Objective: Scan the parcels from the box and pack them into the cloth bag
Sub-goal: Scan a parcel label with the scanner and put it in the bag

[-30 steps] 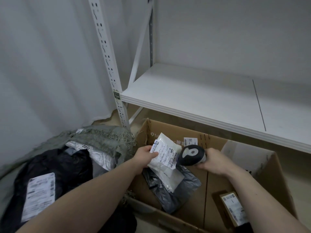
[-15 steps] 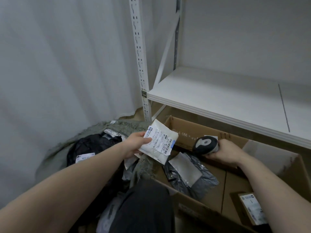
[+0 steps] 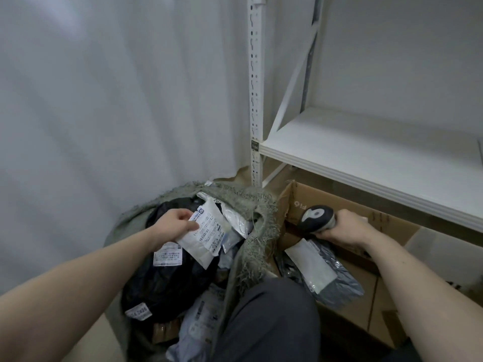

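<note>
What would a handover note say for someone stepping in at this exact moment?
Left hand pinches a white labelled flat parcel over the open grey-green cloth bag, not yet released.
Right hand grips the black handheld scanner above the brown cardboard box.
Done: several parcels already lie in the bag, including a black plastic one.
Left: drop this parcel in, then scan the grey plastic mailer in the box.

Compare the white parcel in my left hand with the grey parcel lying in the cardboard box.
The flat white plastic parcel is pinched by the left hand above the green cloth bag; the grey plastic parcel lies untouched in the brown cardboard box. White shows print; grey's label looks blank.
</note>
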